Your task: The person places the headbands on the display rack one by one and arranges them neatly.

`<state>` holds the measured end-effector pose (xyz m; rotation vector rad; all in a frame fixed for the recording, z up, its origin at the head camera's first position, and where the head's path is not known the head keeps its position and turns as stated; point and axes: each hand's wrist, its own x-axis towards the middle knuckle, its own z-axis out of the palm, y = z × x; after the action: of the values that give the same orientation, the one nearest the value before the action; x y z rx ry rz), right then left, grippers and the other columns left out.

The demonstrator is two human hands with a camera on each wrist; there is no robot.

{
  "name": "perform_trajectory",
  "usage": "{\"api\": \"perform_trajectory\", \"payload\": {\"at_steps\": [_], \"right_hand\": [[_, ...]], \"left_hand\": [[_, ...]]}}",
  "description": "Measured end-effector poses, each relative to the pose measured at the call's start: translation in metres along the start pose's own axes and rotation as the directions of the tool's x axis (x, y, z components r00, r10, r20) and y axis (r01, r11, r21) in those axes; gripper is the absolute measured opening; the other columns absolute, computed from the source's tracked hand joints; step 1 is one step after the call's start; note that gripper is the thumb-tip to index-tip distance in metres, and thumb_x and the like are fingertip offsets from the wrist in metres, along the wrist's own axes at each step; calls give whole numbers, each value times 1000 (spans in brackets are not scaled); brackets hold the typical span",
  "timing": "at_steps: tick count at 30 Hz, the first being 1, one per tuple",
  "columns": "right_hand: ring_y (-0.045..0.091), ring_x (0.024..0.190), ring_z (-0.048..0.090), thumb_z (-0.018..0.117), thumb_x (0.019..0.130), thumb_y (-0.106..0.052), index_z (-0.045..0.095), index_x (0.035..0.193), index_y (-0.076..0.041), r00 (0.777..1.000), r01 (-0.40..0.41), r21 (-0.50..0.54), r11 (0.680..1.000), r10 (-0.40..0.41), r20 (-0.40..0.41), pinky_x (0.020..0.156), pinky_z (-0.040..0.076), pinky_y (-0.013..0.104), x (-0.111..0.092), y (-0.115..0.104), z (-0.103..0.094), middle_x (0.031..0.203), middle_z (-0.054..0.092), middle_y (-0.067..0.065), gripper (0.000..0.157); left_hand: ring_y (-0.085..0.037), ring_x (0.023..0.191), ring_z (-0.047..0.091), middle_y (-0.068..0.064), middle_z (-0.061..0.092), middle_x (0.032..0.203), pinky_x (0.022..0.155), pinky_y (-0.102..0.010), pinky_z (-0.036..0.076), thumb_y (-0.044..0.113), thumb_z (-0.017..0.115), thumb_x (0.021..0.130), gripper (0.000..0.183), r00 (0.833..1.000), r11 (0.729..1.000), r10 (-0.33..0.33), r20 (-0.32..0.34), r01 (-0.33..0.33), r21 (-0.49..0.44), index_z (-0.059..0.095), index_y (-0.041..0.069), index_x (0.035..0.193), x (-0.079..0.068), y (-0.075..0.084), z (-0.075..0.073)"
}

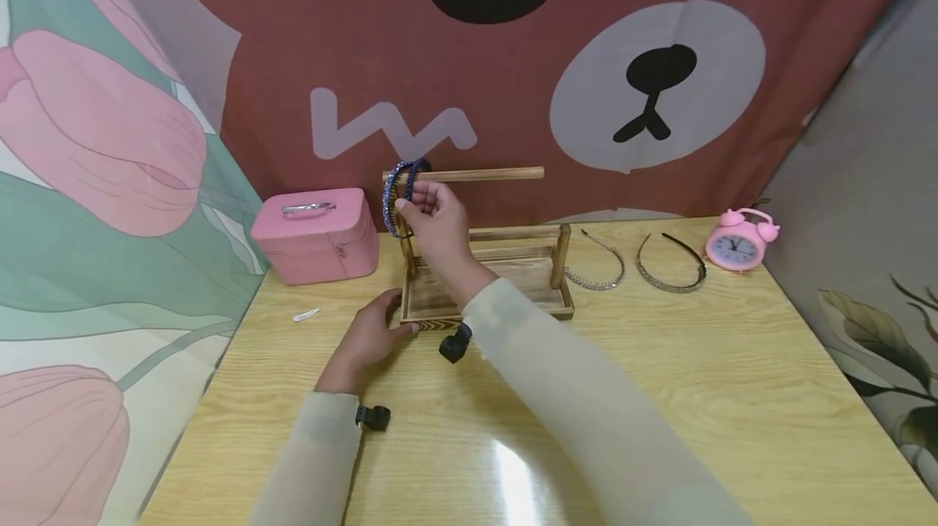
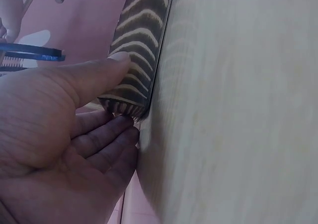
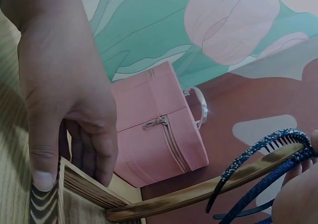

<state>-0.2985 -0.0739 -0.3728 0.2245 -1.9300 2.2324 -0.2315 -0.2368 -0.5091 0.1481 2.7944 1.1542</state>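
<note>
At the left end of the wooden stand's (image 1: 563, 256) upper rod (image 1: 498, 174), the right hand (image 1: 441, 229) holds blue headbands between thumb and fingers. The right-wrist view shows a glittery blue headband (image 3: 247, 152) with comb teeth and a dark blue headband (image 3: 261, 188) just beside it; whether the fingers pinch one or both cannot be told. Both are up by the left post, well above the stand's tray.

The left hand (image 1: 370, 339) grips the tray's near left corner: its thumb lies on the dark, striped front face, and its other fingers bend against the left side.

Left of the stand, on the far part of the worktop (image 1: 733, 396), sits a pink zipped case (image 1: 318, 241) with a silver handle on its lid. A white hair clip (image 1: 306, 315) lies nearer, in front of the case. Just right of the stand lies a beaded headband (image 1: 597, 286), then a dark-ended headband (image 1: 670, 289), and at the far right a pink twin-bell alarm clock (image 1: 735, 250). A brown cloth (image 1: 506, 78) with bear faces hangs behind.
</note>
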Motion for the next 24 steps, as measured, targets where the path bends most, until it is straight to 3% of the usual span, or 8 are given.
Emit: {"api": "perform_trajectory", "payload": {"at_steps": [24], "right_hand": [[12, 95, 64, 80, 101, -11, 71, 119, -7, 998, -60, -11, 998, 60, 4, 84, 59, 25, 4, 11, -1, 103, 69, 0, 21]], "left_hand": [[-41, 157, 45, -23, 52, 165, 132, -58, 36, 31, 79, 103, 83, 1000, 999, -12, -6, 12, 38, 37, 3, 168, -1, 4, 1]]}}
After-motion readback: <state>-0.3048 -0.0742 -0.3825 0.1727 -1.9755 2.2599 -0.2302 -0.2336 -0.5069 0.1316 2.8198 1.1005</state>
